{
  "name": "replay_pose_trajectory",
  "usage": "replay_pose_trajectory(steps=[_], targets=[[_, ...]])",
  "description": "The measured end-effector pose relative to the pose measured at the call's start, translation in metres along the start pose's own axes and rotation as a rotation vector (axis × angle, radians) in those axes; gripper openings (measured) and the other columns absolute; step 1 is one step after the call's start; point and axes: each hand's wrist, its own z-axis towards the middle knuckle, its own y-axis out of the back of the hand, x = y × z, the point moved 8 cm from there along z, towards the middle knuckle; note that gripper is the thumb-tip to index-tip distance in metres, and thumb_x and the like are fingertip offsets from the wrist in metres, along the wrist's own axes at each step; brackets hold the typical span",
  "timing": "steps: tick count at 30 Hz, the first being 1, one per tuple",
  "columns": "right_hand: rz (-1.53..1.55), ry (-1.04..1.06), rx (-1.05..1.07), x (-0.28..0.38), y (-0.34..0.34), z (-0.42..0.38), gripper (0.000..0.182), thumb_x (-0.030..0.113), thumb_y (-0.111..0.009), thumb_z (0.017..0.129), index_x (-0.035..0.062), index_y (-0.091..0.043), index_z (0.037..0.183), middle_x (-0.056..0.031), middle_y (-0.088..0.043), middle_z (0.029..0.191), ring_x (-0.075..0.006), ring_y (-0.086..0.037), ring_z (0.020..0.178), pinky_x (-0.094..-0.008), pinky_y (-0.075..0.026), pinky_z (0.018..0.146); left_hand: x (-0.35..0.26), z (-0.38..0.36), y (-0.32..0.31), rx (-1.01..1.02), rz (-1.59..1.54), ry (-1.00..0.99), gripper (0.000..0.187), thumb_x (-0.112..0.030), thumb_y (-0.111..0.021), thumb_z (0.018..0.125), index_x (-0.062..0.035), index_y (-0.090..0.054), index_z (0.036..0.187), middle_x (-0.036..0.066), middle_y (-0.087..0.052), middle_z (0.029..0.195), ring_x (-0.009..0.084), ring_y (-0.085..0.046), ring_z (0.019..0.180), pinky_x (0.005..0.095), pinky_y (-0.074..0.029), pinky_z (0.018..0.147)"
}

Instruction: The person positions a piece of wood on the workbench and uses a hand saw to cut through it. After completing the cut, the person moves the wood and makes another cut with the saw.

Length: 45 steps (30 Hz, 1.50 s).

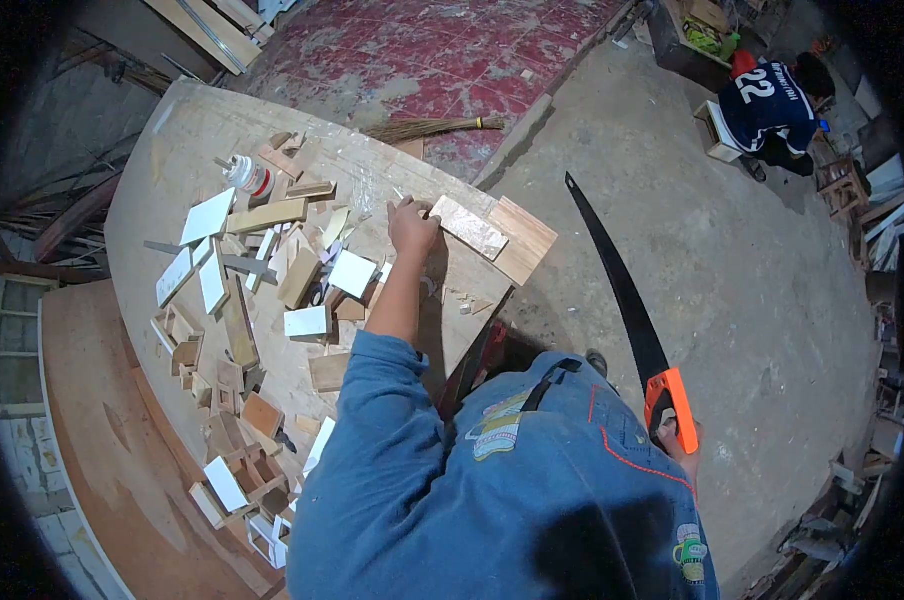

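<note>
My left hand (413,226) is over the worktable with its fingers curled down, right at the left end of a pale wooden strip (469,228). Whatever is under those fingers is hidden. The strip lies partly on a wider light-brown board (524,240), which reaches past the table's edge. Down at my right side, my right hand (678,446) grips a handsaw (627,300) by its orange and black handle. The saw's dark blade points up and away over the concrete floor, apart from the boards.
Wood offcuts, white-faced pieces (353,273) and a white jar (249,175) crowd the worktable (172,130). A broom (432,127) lies beyond its far edge. Another person (772,105) sits low at the upper right. Timber scraps line the right wall.
</note>
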Motion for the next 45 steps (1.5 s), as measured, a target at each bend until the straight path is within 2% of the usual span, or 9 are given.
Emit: replay_pose_trajectory(steps=[5,10,20,22,24,27,37,39,45], targets=[[0.015,-0.008,-0.013,0.009,-0.002,-0.002,0.035,0.025,-0.079,0.074,0.0091,-0.049,0.064,0.0057,-0.044,0.060,-0.0073,-0.039,0.055,-0.0253,-0.032,0.052,-0.008,-0.003,0.001,-0.005,0.040,-0.019,0.038,-0.020,-0.073,0.070,-0.0187,-0.071,0.108,0.014,-0.053,0.135,0.0407,-0.033,0.135,0.0435,-0.029,0.113],[0.026,-0.015,-0.023,0.009,0.000,-0.003,0.033,0.022,-0.077,0.074,0.0097,-0.048,0.064,0.0055,-0.045,0.060,-0.0070,-0.040,0.055,-0.0250,-0.032,0.052,-0.028,-0.011,0.007,-0.028,0.050,-0.174,0.039,-0.014,-0.065,0.075,-0.0123,-0.066,0.115,0.018,-0.053,0.132,0.0414,-0.035,0.132,0.0449,-0.025,0.114],[0.003,-0.040,-0.054,0.009,0.008,-0.004,0.029,0.019,-0.076,0.074,0.0090,-0.050,0.064,0.0026,-0.048,0.058,-0.0084,-0.045,0.051,-0.0253,-0.035,0.049,-0.051,-0.021,0.011,-0.092,-0.038,-0.272,0.046,-0.019,-0.065,0.076,-0.0116,-0.062,0.122,0.019,-0.049,0.137,0.0421,-0.032,0.134,0.0474,-0.027,0.112],[0.019,-0.054,-0.012,0.018,0.006,-0.003,0.030,0.019,-0.076,0.074,0.0090,-0.050,0.064,0.0024,-0.048,0.058,-0.0085,-0.045,0.050,-0.0254,-0.036,0.049,-0.079,-0.029,0.012,-0.018,-0.026,-0.492,0.045,-0.017,-0.065,0.074,-0.0106,-0.063,0.118,0.021,-0.053,0.130,0.0440,-0.038,0.129,0.0489,-0.028,0.112],[0.034,-0.066,0.029,0.016,0.003,-0.003,0.031,0.020,-0.077,0.074,0.0090,-0.050,0.064,0.0023,-0.048,0.058,-0.0086,-0.045,0.050,-0.0255,-0.036,0.048,-0.086,-0.034,0.012,0.036,-0.051,-0.478,0.045,-0.014,-0.066,0.071,-0.0128,-0.064,0.116,0.017,-0.052,0.133,0.0438,-0.038,0.130,0.0486,-0.031,0.110],[0.040,-0.063,-0.045,0.006,0.011,-0.004,0.032,0.022,-0.077,0.074,0.0094,-0.049,0.063,0.0022,-0.048,0.057,-0.0088,-0.045,0.049,-0.0258,-0.035,0.047,-0.101,-0.043,0.001,0.159,0.145,-0.637,0.048,-0.012,-0.069,0.069,-0.0159,-0.063,0.117,0.011,-0.050,0.137,0.0402,-0.035,0.134,0.0466,-0.033,0.109],[-0.013,-0.013,0.022,0.011,0.009,0.000,0.035,0.020,-0.078,0.075,0.0099,-0.047,0.062,0.0046,-0.046,0.057,-0.0078,-0.042,0.050,-0.0266,-0.033,0.048,-0.108,-0.061,0.013,0.131,0.135,-0.630,0.045,-0.020,-0.071,0.074,-0.0142,-0.062,0.118,0.012,-0.049,0.136,0.0396,-0.034,0.134,0.0484,-0.033,0.108],[-0.047,0.007,0.054,0.010,0.008,0.001,0.036,0.020,-0.078,0.075,0.0102,-0.046,0.062,0.0051,-0.044,0.057,-0.0077,-0.041,0.051,-0.0268,-0.032,0.048,-0.106,-0.069,0.023,-0.032,0.127,-0.546,0.043,-0.020,-0.070,0.076,-0.0102,-0.062,0.117,0.015,-0.051,0.130,0.0389,-0.040,0.128,0.0478,-0.033,0.105],[-0.054,0.068,0.063,0.023,0.001,0.006,0.040,0.023,-0.078,0.074,0.0099,-0.044,0.058,0.0047,-0.042,0.055,-0.0086,-0.037,0.050,-0.0280,-0.028,0.048,-0.103,-0.092,0.029,-0.133,0.054,-0.400,0.042,-0.022,-0.070,0.075,-0.0066,-0.062,0.114,0.016,-0.053,0.123,0.0354,-0.047,0.117,0.0483,-0.034,0.100]])
